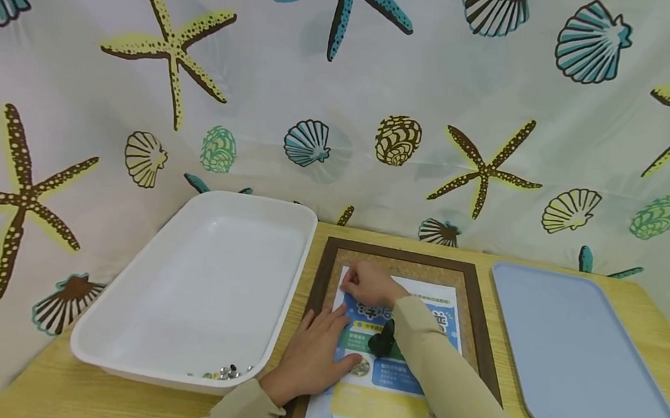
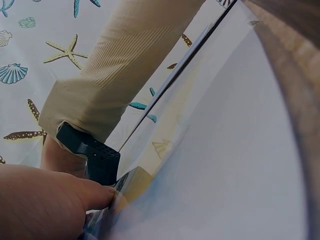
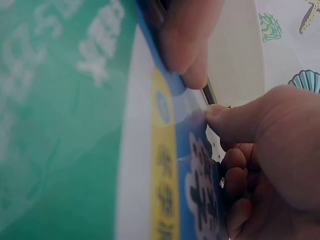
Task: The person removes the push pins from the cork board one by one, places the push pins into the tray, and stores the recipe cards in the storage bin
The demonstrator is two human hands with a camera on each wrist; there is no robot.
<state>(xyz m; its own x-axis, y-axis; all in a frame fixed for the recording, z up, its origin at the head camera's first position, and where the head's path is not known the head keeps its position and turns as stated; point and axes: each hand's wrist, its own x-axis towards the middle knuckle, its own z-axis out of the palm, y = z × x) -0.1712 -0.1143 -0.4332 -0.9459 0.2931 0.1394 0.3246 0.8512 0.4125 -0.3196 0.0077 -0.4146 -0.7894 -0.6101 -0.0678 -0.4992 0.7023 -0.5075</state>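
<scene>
I locate the poster (image 1: pixel 379 405) on the corkboard (image 1: pixel 402 264), between the white tray (image 1: pixel 200 290) at left and the blue tray (image 1: pixel 581 354) at right. The left hand (image 1: pixel 315 355) rests spread on the poster's left edge, gripping nothing. The right hand (image 1: pixel 373 285) curls its fingers at the poster's far left corner; I cannot tell whether it pinches anything.

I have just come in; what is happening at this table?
Someone is working on a poster that lies on a framed corkboard. The left hand rests across the poster's left edge, fingers extended; the right hand, fingers curled, touches its upper left corner, but whether it holds something small is unclear. A few shiny bits lie in the white tray on the left; a blue tray lies on the right.
</scene>
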